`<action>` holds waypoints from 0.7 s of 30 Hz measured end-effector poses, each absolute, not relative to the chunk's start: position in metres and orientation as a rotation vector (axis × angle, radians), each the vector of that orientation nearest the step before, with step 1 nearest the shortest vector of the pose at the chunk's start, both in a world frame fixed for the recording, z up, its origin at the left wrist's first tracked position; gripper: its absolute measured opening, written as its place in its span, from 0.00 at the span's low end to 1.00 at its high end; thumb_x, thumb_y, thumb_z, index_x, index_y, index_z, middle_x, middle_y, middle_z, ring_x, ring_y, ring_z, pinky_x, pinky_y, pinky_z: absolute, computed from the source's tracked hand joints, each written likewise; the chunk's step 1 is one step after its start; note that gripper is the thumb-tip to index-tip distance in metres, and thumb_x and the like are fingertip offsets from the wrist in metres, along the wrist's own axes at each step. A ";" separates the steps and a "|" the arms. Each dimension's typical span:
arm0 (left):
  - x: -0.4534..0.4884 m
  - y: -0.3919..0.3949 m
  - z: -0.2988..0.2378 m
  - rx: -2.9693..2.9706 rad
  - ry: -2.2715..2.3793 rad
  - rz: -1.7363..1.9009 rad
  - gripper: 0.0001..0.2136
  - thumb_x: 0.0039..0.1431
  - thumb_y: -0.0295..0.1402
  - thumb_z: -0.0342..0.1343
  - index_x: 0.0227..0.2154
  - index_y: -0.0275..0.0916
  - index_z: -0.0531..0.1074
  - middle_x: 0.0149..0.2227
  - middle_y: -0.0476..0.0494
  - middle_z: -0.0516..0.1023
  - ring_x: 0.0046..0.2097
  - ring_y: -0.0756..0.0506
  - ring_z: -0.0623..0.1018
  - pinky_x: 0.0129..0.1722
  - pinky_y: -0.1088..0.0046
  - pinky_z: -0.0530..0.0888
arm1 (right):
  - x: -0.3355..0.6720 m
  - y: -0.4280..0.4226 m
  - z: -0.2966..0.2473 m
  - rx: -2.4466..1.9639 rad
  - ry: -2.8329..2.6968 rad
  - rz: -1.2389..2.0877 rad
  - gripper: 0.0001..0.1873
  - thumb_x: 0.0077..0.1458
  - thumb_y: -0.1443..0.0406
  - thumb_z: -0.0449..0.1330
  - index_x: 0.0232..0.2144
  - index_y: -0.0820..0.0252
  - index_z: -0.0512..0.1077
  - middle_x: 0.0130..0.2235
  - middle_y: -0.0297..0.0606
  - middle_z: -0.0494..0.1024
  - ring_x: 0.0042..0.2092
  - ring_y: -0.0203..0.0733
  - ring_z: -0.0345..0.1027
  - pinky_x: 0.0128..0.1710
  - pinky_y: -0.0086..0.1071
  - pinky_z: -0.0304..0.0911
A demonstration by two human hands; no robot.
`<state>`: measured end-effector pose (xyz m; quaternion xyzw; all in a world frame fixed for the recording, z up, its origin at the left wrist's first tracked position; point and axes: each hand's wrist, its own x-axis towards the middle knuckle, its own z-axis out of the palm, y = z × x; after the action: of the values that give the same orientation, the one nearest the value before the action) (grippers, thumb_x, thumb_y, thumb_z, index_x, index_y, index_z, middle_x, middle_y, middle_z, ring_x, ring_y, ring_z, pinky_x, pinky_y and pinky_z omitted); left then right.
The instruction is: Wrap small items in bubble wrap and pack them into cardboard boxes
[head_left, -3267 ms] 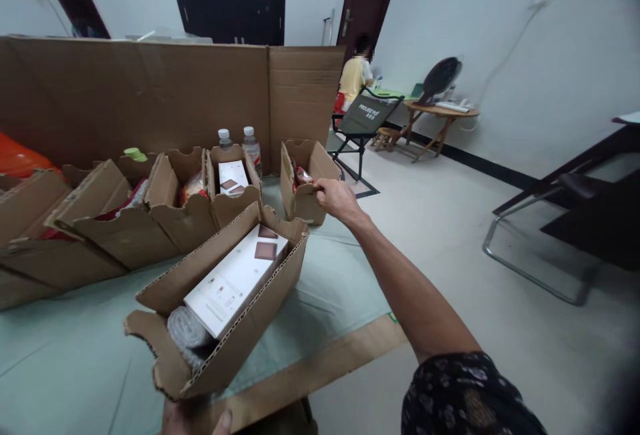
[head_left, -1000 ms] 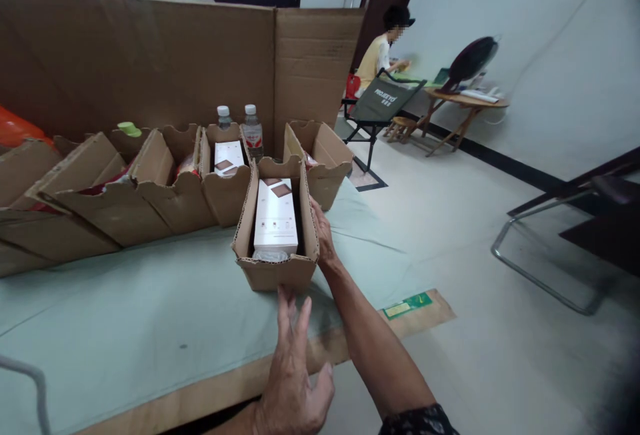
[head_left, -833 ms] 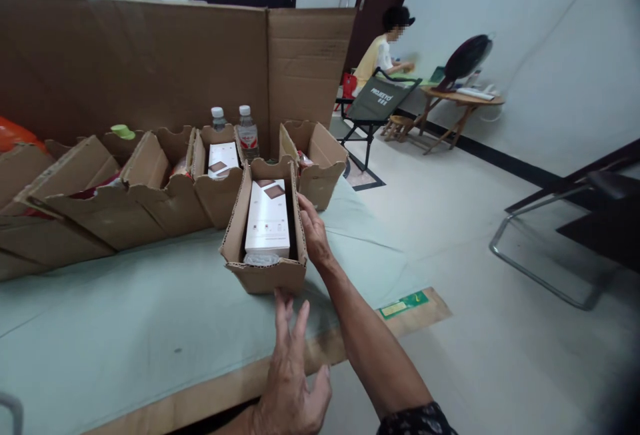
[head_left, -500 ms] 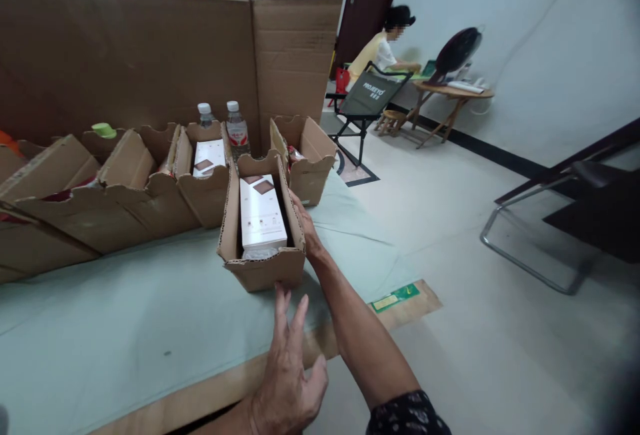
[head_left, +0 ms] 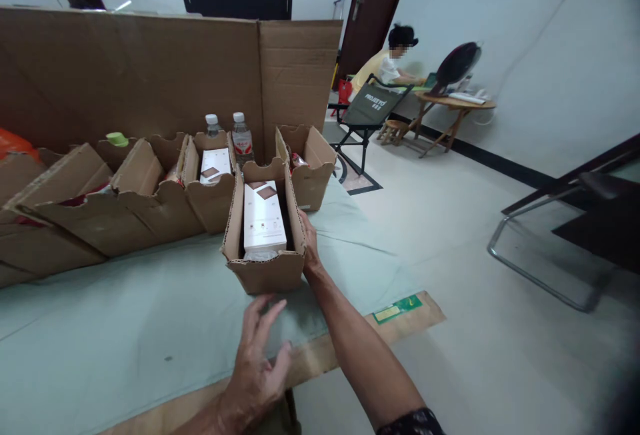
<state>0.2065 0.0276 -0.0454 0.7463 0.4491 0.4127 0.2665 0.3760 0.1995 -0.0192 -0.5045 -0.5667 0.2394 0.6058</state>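
Note:
A narrow cardboard bin [head_left: 265,275] stands on the cloth-covered table, its long side toward me open at the top. Inside lies a white product box [head_left: 263,218] with brown diamond-like pictures, and some clear plastic shows below its near end. My right hand [head_left: 311,245] lies along the bin's right side, fingers stretched out and partly hidden by the wall. Just in front of the bin, apart from it, my left hand [head_left: 257,355] hovers over the table edge with its fingers spread and nothing in them.
Behind stand more cardboard bins [head_left: 145,212], one with a white box [head_left: 215,165], another [head_left: 313,185] holding red packaging. Two water bottles [head_left: 243,138] stand near a tall cardboard screen [head_left: 150,75]. Rightward are a folding chair [head_left: 375,105], a seated person [head_left: 385,65] and a recliner [head_left: 540,268].
My left hand has drawn back from the bin's front, down and to the left. My right hand stays at the bin's side. The view has tilted slightly up.

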 end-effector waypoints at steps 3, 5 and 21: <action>0.191 0.038 -0.040 1.924 1.329 1.164 0.18 0.63 0.29 0.51 0.55 0.41 0.72 0.57 0.34 0.69 0.59 0.37 0.73 0.51 0.59 0.80 | 0.379 0.197 -0.014 -1.146 -1.276 0.577 0.32 0.65 0.44 0.49 0.57 0.55 0.74 0.59 0.41 0.77 0.60 0.52 0.70 0.62 0.44 0.66; 0.186 0.042 -0.037 1.940 1.302 1.120 0.17 0.63 0.30 0.51 0.53 0.41 0.73 0.56 0.34 0.71 0.58 0.38 0.74 0.45 0.61 0.81 | 0.386 0.196 -0.003 -1.163 -1.257 0.560 0.30 0.64 0.45 0.50 0.57 0.55 0.74 0.55 0.41 0.80 0.56 0.51 0.73 0.58 0.42 0.68; 0.203 0.061 -0.041 1.964 1.143 0.943 0.23 0.59 0.29 0.51 0.59 0.39 0.68 0.56 0.34 0.76 0.57 0.36 0.77 0.57 0.50 0.75 | 0.456 0.250 0.108 -1.782 -1.747 -0.033 0.10 0.54 0.67 0.62 0.34 0.52 0.84 0.37 0.38 0.86 0.40 0.50 0.78 0.43 0.39 0.69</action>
<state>0.2026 0.0612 -0.0415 0.7524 0.4379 0.3614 0.3341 0.4565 0.2495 0.1076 -0.6770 -0.6638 -0.0127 0.3175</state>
